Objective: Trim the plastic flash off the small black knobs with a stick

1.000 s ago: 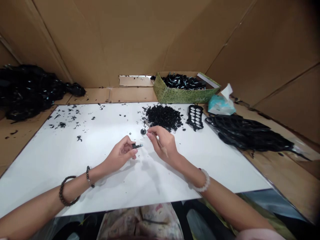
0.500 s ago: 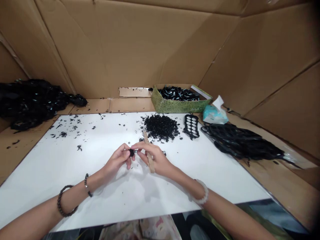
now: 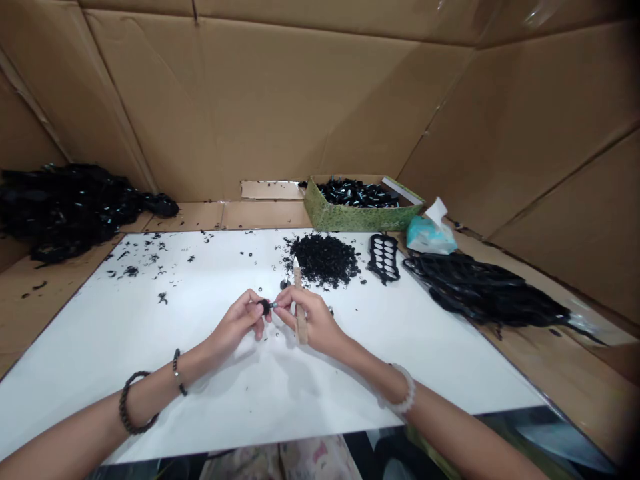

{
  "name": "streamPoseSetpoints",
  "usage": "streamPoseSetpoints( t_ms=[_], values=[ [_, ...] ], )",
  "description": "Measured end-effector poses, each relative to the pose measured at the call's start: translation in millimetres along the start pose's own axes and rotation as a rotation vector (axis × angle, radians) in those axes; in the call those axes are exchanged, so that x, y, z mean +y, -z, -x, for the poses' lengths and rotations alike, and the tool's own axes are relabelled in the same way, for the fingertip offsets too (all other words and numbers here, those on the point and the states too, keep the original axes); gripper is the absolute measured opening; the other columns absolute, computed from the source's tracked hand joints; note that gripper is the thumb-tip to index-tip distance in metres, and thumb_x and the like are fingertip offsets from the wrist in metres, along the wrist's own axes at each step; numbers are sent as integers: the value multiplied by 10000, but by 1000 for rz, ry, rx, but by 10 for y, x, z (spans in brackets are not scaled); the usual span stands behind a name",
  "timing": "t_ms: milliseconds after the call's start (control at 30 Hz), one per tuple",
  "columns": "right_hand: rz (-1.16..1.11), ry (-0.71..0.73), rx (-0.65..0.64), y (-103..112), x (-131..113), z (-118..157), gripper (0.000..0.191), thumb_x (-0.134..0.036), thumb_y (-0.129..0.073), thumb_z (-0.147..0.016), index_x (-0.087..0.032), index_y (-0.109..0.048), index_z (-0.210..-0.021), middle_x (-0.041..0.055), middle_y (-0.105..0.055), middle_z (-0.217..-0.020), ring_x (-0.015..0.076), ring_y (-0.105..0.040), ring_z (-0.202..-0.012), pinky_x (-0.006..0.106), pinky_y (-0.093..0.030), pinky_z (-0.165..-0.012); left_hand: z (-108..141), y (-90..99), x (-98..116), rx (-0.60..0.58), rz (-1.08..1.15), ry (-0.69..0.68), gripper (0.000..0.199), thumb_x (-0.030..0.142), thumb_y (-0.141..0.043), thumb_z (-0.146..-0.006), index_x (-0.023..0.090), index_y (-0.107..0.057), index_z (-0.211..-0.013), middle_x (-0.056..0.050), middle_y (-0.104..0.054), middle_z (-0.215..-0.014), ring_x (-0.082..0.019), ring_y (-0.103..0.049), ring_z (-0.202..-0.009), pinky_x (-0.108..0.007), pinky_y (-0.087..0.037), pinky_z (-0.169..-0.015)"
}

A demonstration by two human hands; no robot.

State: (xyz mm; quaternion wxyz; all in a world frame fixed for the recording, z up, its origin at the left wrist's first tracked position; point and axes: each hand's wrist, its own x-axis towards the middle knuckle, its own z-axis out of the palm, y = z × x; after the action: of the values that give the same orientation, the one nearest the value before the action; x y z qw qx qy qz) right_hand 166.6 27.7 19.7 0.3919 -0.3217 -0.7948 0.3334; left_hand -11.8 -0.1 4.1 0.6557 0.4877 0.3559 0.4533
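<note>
The step in hand looks like fine two-handed work on one small black part (image 3: 265, 307), held above the tabletop (image 3: 200, 413) between its middle and its near edge; the left hand (image 3: 243, 313) pinches the dark body between thumb and fingers, closed on it, while the right hand (image 3: 315, 317) has thumb and forefinger drawn together at the pale pin end; whether those right fingertips grip the pin or merely touch it, one cannot tell; the same hand carries a knife-like tool (image 3: 301, 327) lying across the palm, its pointed tip turned toward the far edge; another dark part (image 3: 285, 284) rests on the tabletop just beyond the fingers, near a heap of small black pieces (image 3: 327, 260) toward the far edge; black scraps (image 3: 131, 271) lie scattered toward the far left corner; the next move seems to call for a steady left pinch, light right fingertips at the pin, and a blade well clear of the left hand.
</note>
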Motion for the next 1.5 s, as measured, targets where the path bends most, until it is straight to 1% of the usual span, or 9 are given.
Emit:
streamPoseSetpoints(
  t_ms=[267, 467, 533, 633, 733, 800, 1000, 1200, 1500],
  values=[
    [-349, -243, -10, 86, -7, -49, 199, -297, -616, -759, -154, -525, -655, 83, -659, -931, 161, -619, -815, 312, -456, -734, -15, 25, -28, 77, -133, -13, 219, 375, -538, -827, 200, -407, -820, 12, -555, -797, -71, -493, -536, -230, -378, -588],
    [-597, -270, 124, 416, -87, -153, 223, -357, -609, -759, -188, -504, -659, 50, -687, -878, 168, -628, -863, 323, -477, -765, -62, 85, -4, 178, 84, 42, 265, 344, -602, -787, 195, -386, -751, 28, -549, -728, -62, -478, -525, -219, -376, -585],
    [-503, -244, 221, 508, -54, -177, 226, -386, -582, -783, -191, -520, -686, 37, -686, -802, 161, -631, -788, 315, -482, -736, -65, 88, 6, 188, 131, 64, 263, 333, -609, -784, 194, -391, -741, 29, -552, -699, -67, -485, -540, -217, -379, -596],
    [-56, -172, 368, 568, 50, -199, 243, -404, -545, -816, -180, -604, -743, 50, -681, -752, 181, -607, -734, 335, -468, -703, -50, 66, 19, 182, 120, 79, 256, 337, -610, -784, 192, -404, -737, 33, -553, -655, -74, -492, -568, -212, -382, -611],
    [425, -84, 422, 534, 142, -203, 255, -391, -546, -818, -182, -652, -919, 104, -680, -943, 257, -567, -872, 410, -441, -739, -33, 41, 28, 162, 88, 75, 249, 342, -609, -784, 192, -412, -755, 30, -570, -678, -72, -479, -562, -214, -381, -608],
    [548, -37, 403, 464, 156, -186, 294, -361, -512, -842, -187, -617, -1053, 120, -652, -1044, 274, -546, -934, 417, -434, -745, -28, 36, 29, 152, 68, 70, 240, 345, -600, -790, 193, -415, -770, 25, -579, -702, -72, -473, -556, -219, -381, -605],
    [383, 230, 335, 150, 51, 16, 358, -238, -324, -885, -159, -455, -1208, 46, -667, -800, 162, -586, -658, 321, -438, -661, -31, 36, 13, 162, 41, 66, 242, 374, -579, -800, 197, -416, -777, 17, -586, -715, -78, -471, -554, -228, -381, -610],
    [382, 569, 271, 33, 16, 142, 181, -135, -332, -748, -198, -481, -667, -3, -544, -518, 123, -452, -429, 268, -351, -473, -37, 25, 21, 165, 13, 55, 268, 387, -591, -787, 195, -406, -762, 14, -589, -711, -77, -472, -534, -223, -364, -577],
    [402, 599, 222, 15, -2, 135, 164, -102, -330, -711, -201, -453, -667, -13, -522, -501, 111, -396, -407, 261, -305, -459, -44, 39, 11, 155, 10, 46, 266, 375, -586, -796, 195, -397, -745, 23, -584, -675, -80, -482, -545, -219, -357, -584]
  ],
)
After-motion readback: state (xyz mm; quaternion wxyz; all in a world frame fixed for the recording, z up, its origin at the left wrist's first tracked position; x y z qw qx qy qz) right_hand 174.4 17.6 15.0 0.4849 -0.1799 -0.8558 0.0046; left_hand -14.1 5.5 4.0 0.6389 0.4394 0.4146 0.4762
